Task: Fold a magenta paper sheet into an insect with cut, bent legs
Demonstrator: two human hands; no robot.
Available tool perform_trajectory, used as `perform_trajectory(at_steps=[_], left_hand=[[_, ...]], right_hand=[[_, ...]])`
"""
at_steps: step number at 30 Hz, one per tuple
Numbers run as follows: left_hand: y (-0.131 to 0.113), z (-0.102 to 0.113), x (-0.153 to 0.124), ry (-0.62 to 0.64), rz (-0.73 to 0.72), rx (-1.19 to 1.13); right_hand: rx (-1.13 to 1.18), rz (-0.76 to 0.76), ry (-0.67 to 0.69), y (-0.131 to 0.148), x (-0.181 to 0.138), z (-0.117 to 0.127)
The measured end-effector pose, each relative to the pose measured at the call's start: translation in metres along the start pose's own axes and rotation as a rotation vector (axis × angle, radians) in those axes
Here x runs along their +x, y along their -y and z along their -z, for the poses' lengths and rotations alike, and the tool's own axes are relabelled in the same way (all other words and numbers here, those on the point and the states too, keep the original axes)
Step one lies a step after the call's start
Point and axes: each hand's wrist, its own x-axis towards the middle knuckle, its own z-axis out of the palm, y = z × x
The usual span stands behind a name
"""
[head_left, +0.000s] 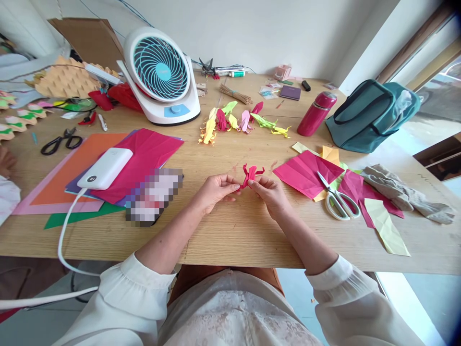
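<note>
A small red folded-paper figure [251, 174] with thin bent limbs is held just above the wooden table, between my two hands. My left hand [219, 190] pinches its lower left part between thumb and fingers. From the other side, my right hand [267, 191] grips its lower right part the same way. My fingertips hide some of the folds. Beyond my hands lies a row of finished folded-paper figures, among them a yellow one [209, 129], a pink one [246, 121] and a lime green one [264, 121].
To the right lie white-handled scissors [342, 204] on red paper scraps [308, 173], a grey glove-like cloth [389, 185], a red flask [317, 114] and a teal bag [372, 115]. Leftward are a power bank [105, 168] on coloured sheets [151, 151], a blurred phone-like object [154, 198] and a fan [162, 77].
</note>
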Motion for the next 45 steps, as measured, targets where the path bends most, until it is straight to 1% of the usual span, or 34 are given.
perform_trajectory(at_steps=[4, 9, 12, 15, 23, 28, 33, 36, 39, 41, 43, 45], left_hand=[[0.003, -0.002, 0.001, -0.04, -0.154, 0.18], [0.002, -0.006, -0.005, -0.136, -0.41, 0.505], [0.002, -0.009, -0.009, -0.165, -0.504, 0.589], [0.003, -0.011, -0.012, -0.188, -0.542, 0.602], [0.003, -0.012, -0.012, -0.237, -0.539, 0.615], [0.004, -0.011, -0.009, -0.192, -0.526, 0.569], [0.009, -0.006, -0.002, -0.131, -0.428, 0.493], [0.011, -0.003, 0.003, -0.093, -0.351, 0.424], [0.011, -0.003, 0.006, -0.119, -0.281, 0.292], [0.01, -0.002, 0.007, -0.159, -0.246, 0.21], [0.008, -0.002, 0.007, -0.203, -0.237, 0.163], [0.006, -0.001, 0.007, -0.23, -0.246, 0.146]], right_hand=[[-0.027, -0.024, -0.006, -0.001, 0.001, 0.0], [-0.038, -0.028, -0.028, -0.001, 0.001, 0.0], [-0.023, -0.026, -0.035, -0.001, 0.002, 0.001], [-0.015, -0.027, -0.039, -0.002, 0.002, 0.0], [-0.031, -0.02, -0.036, -0.003, 0.0, -0.003], [-0.044, -0.012, -0.018, -0.004, 0.0, -0.002], [-0.072, 0.022, -0.009, -0.006, -0.001, -0.004], [-0.079, -0.007, 0.016, -0.004, -0.001, -0.004], [-0.085, -0.008, 0.006, 0.001, 0.0, 0.0], [-0.094, 0.022, -0.045, 0.004, 0.001, 0.005], [-0.137, 0.038, -0.104, 0.006, 0.002, 0.011], [-0.208, 0.038, -0.122, 0.005, 0.003, 0.015]])
